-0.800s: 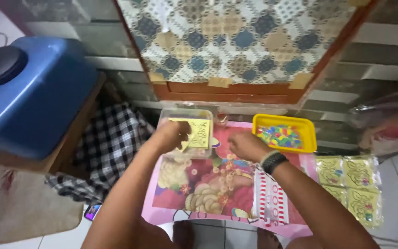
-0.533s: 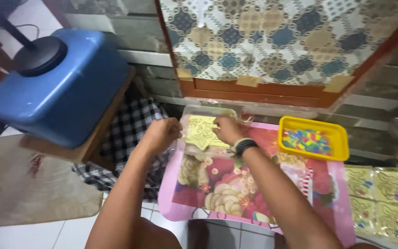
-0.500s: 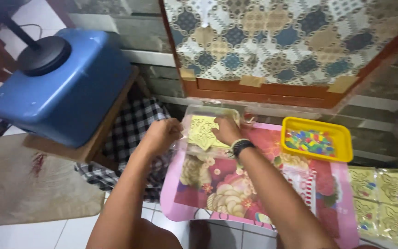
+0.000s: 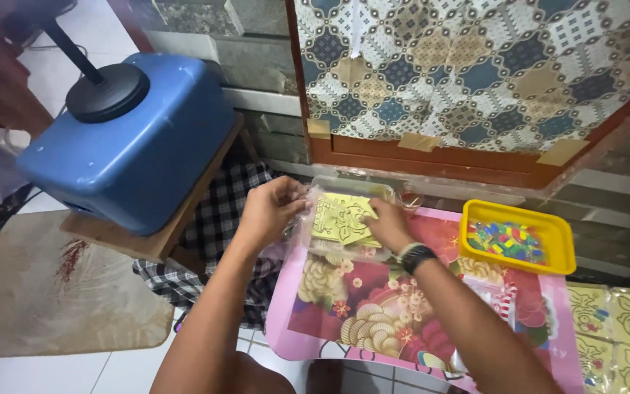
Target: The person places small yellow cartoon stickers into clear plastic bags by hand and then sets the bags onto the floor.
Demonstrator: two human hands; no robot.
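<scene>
1. Left hand [image 4: 271,208] pinches the near left edge of a clear plastic sleeve [image 4: 306,226], fingers closed on the film, just right of a checked cloth [image 4: 213,219] and a blue container [image 4: 133,138] on a wooden stand.
2. Between the hands, a yellow patterned sheet [image 4: 340,217] lies tilted over a clear plastic tray [image 4: 351,188] at the far left corner of a pink picture board [image 4: 373,306]; whether it is partly inside the sleeve cannot be told.
3. Right hand [image 4: 388,225], a dark band at its wrist, rests its fingers pressed on the sheet's right edge.
4. Judged from this, the step goes best if the left hand keeps the film taut and its mouth open while the right guides the sheet flat and square, without creasing a corner.
5. Further right, a yellow tray [image 4: 559,252] of small coloured pieces sits close by and should not be knocked; bagged yellow sheets [image 4: 621,321] lie beside the board's right edge.
</scene>
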